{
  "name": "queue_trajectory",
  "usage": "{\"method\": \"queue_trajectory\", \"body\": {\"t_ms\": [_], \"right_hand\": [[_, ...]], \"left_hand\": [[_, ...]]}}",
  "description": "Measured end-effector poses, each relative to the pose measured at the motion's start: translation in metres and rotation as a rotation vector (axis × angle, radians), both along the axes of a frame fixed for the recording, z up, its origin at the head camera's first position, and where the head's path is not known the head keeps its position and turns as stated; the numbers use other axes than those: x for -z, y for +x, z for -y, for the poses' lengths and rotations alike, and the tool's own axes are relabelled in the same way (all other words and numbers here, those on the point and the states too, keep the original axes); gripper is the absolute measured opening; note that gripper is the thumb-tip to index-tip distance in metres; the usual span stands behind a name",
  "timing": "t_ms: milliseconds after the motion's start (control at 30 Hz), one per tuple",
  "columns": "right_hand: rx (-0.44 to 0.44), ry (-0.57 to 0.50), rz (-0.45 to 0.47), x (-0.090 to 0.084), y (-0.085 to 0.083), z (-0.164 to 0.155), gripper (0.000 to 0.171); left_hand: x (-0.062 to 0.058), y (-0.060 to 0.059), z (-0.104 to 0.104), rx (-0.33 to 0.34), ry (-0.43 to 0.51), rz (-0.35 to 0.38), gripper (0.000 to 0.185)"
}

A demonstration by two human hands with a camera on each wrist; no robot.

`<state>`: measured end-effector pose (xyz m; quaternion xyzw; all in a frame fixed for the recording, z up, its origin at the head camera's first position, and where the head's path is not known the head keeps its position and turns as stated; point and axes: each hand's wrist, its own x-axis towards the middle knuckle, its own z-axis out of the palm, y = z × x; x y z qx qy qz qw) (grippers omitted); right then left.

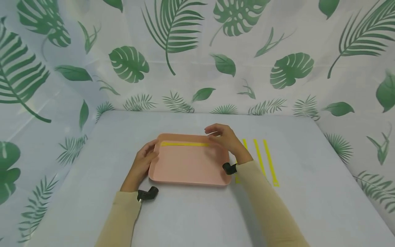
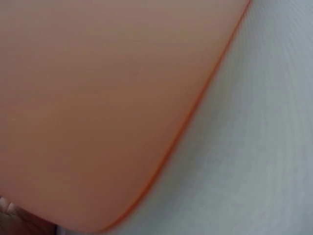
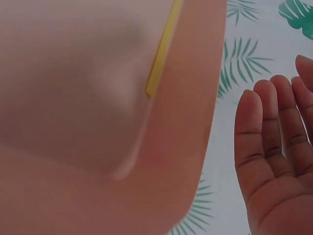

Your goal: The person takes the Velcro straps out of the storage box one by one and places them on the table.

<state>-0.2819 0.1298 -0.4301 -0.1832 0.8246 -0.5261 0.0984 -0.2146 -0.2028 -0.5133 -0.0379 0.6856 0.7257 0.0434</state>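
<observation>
My left hand (image 1: 144, 160) grips the left edge of a shallow pink tray (image 1: 189, 166), its thumb over the rim. Only a bit of that hand (image 2: 22, 220) shows in the left wrist view, below the tray's corner. A long, thin yellow strip (image 1: 185, 144) lies inside the tray along its far wall. At the far right corner of the tray, my right hand (image 1: 225, 137) hovers with its fingers loosely bent and nothing in them. In the right wrist view its fingers (image 3: 250, 132) are apart from the tray rim.
Several more long yellow strips (image 1: 269, 159) lie side by side on the white table (image 1: 191, 216), right of the tray; one has a flared near end. My right forearm partly covers them. A leaf-patterned backdrop (image 1: 191, 79) rises behind the table and at both sides.
</observation>
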Motion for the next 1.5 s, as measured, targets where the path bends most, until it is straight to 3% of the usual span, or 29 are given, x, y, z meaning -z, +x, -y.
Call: {"method": "queue_trajectory", "body": {"t_ms": [333, 567, 700, 900, 1000, 1267, 1500], "right_hand": [[-0.011, 0.070, 0.049, 0.013, -0.004, 0.019, 0.030], [0.054, 0.182, 0.143, 0.023, -0.002, 0.032, 0.030], [0.053, 0.263, 0.122, 0.028, -0.002, 0.038, 0.032], [0.028, 0.248, 0.100, 0.031, -0.001, 0.047, 0.034], [0.041, 0.248, 0.083, 0.033, -0.001, 0.050, 0.032], [0.106, 0.367, 0.013, 0.034, 0.001, 0.060, 0.028], [0.069, 0.413, -0.003, 0.034, 0.001, 0.063, 0.019]], "left_hand": [[0.001, -0.001, -0.001, 0.005, 0.009, -0.002, 0.058], [0.003, -0.003, 0.000, 0.007, 0.021, -0.005, 0.059], [0.003, -0.003, 0.000, 0.011, 0.038, -0.009, 0.059], [0.003, -0.002, 0.000, 0.019, 0.052, -0.014, 0.059], [0.002, -0.002, 0.000, 0.022, 0.057, -0.023, 0.059], [0.002, -0.002, 0.001, 0.017, 0.034, -0.021, 0.058], [0.003, -0.001, 0.003, 0.009, 0.038, -0.021, 0.058]]}}
